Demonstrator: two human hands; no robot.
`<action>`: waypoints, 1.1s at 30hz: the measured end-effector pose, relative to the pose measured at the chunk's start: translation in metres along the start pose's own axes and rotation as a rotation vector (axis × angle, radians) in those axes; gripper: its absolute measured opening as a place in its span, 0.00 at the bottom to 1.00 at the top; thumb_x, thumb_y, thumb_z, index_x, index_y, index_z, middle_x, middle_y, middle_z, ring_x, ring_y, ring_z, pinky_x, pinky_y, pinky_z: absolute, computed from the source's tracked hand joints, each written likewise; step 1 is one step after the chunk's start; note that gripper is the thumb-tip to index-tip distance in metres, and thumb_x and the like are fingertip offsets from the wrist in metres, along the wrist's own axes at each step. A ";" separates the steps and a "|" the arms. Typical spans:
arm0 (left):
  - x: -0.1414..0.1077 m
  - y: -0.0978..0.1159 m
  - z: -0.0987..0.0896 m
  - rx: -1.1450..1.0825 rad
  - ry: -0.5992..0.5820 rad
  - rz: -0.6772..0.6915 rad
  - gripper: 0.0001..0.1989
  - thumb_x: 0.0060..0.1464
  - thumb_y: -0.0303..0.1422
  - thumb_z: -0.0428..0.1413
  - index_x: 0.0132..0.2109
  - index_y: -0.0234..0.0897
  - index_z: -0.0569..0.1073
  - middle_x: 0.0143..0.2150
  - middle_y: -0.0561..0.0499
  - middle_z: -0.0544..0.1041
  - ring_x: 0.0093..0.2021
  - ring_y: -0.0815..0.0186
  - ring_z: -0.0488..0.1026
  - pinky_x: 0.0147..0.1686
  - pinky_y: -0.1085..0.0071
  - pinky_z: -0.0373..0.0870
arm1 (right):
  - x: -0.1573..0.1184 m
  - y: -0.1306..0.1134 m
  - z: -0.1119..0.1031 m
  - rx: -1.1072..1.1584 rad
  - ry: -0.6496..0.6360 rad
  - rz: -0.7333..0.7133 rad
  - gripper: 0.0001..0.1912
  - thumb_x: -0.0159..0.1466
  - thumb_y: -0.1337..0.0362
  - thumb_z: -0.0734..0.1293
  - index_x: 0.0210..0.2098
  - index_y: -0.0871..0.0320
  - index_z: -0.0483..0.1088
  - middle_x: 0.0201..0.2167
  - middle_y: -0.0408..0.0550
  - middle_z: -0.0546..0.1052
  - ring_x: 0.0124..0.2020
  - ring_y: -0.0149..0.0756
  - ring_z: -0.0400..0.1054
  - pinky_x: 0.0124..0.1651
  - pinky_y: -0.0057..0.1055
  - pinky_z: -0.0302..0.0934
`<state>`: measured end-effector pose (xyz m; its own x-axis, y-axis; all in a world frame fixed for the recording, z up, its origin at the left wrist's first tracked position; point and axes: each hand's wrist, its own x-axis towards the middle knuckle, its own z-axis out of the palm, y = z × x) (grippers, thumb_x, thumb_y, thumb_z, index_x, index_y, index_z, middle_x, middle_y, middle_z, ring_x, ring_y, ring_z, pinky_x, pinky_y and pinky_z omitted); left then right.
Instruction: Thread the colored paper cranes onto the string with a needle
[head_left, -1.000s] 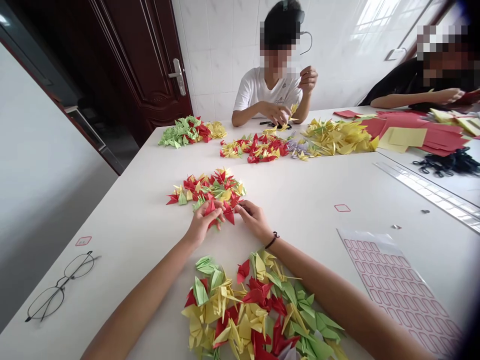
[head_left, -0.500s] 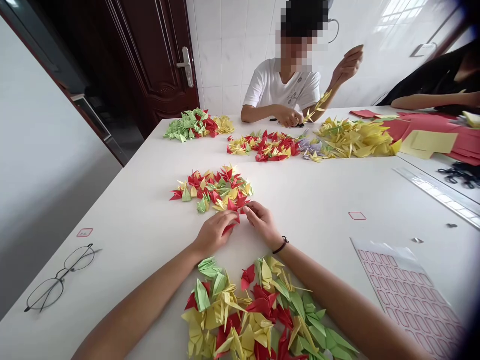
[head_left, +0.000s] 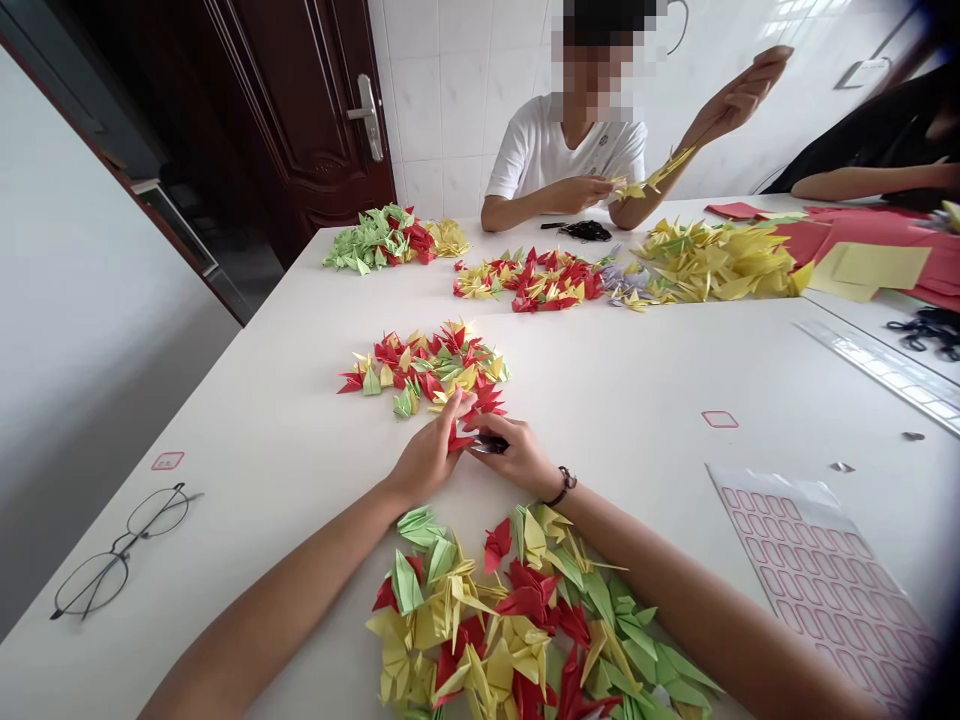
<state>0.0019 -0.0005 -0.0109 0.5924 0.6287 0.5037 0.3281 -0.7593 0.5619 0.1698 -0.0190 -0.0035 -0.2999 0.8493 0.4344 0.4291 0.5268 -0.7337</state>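
My left hand (head_left: 429,455) is closed on a red folded paper crane (head_left: 459,438), partly hidden by the fingers. Close beside it, my right hand (head_left: 521,455) grips a small tool (head_left: 489,443) with a dark body and a shiny metal end, its kind unclear. The metal end points at the crane. Just beyond both hands lies a pile of red, yellow and green paper cranes (head_left: 405,360). A larger pile of folded paper cranes (head_left: 480,610) spreads between my forearms.
Glasses (head_left: 124,550) lie at the left, a label sheet (head_left: 810,560) at the right. More crane piles (head_left: 555,280) line the far side, where a person (head_left: 570,160) holds a string of yellow cranes. A ruler (head_left: 885,375) and red paper (head_left: 817,245) lie right.
The dark tool now shows in my right hand, and my left fingers have lifted around the red crane. The person opposite has raised the yellow string higher, to the right.
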 end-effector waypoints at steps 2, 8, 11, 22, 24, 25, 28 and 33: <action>0.001 0.002 0.000 0.028 -0.021 0.025 0.35 0.56 0.23 0.43 0.62 0.41 0.30 0.61 0.39 0.56 0.60 0.62 0.55 0.53 0.60 0.61 | 0.000 0.001 0.001 -0.022 -0.009 -0.035 0.08 0.54 0.69 0.63 0.34 0.57 0.67 0.26 0.45 0.72 0.23 0.28 0.63 0.29 0.25 0.59; 0.004 0.009 -0.001 0.108 0.012 0.068 0.33 0.56 0.25 0.44 0.63 0.39 0.34 0.60 0.37 0.56 0.59 0.61 0.57 0.52 0.61 0.62 | 0.000 0.004 0.002 -0.040 0.033 -0.090 0.05 0.55 0.70 0.62 0.31 0.58 0.67 0.26 0.46 0.73 0.25 0.30 0.65 0.29 0.26 0.60; 0.004 0.009 -0.002 0.238 0.238 0.073 0.28 0.54 0.29 0.49 0.59 0.37 0.47 0.57 0.37 0.59 0.59 0.58 0.56 0.51 0.58 0.61 | -0.001 0.004 0.002 0.004 0.136 -0.068 0.03 0.56 0.68 0.63 0.32 0.58 0.67 0.26 0.46 0.73 0.26 0.30 0.65 0.30 0.26 0.61; -0.002 0.009 -0.005 0.092 0.230 -0.173 0.16 0.51 0.37 0.53 0.47 0.38 0.61 0.29 0.55 0.72 0.23 0.75 0.66 0.25 0.78 0.65 | -0.004 -0.003 0.000 0.032 0.265 -0.098 0.02 0.57 0.67 0.63 0.31 0.57 0.67 0.26 0.46 0.73 0.25 0.30 0.65 0.28 0.26 0.60; -0.001 0.010 -0.005 0.045 0.255 -0.197 0.19 0.51 0.37 0.53 0.49 0.38 0.59 0.36 0.51 0.74 0.26 0.74 0.68 0.27 0.77 0.66 | -0.004 -0.003 0.000 0.035 0.230 -0.089 0.03 0.58 0.67 0.63 0.32 0.57 0.67 0.28 0.47 0.73 0.28 0.31 0.66 0.30 0.27 0.61; -0.001 0.010 -0.004 0.033 0.266 -0.201 0.20 0.51 0.37 0.53 0.50 0.38 0.59 0.39 0.49 0.73 0.27 0.74 0.69 0.27 0.77 0.67 | -0.005 -0.003 0.000 0.036 0.211 -0.088 0.03 0.58 0.66 0.62 0.32 0.57 0.67 0.28 0.47 0.74 0.29 0.32 0.67 0.31 0.28 0.62; -0.001 0.009 -0.005 0.049 0.252 -0.163 0.17 0.52 0.36 0.52 0.49 0.38 0.62 0.40 0.48 0.73 0.29 0.73 0.71 0.27 0.77 0.68 | -0.005 -0.002 0.000 0.049 0.164 -0.096 0.04 0.58 0.66 0.61 0.33 0.56 0.67 0.31 0.48 0.74 0.32 0.34 0.68 0.34 0.30 0.63; 0.000 0.009 -0.006 0.106 0.223 -0.014 0.09 0.53 0.34 0.51 0.40 0.35 0.68 0.34 0.49 0.73 0.30 0.71 0.70 0.26 0.77 0.68 | -0.005 -0.003 -0.002 0.077 0.113 -0.136 0.04 0.58 0.68 0.61 0.33 0.56 0.67 0.30 0.48 0.73 0.30 0.33 0.67 0.33 0.29 0.62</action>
<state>0.0006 -0.0060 -0.0018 0.4140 0.6521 0.6351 0.4174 -0.7560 0.5042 0.1713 -0.0247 -0.0023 -0.2514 0.7711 0.5849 0.3232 0.6365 -0.7003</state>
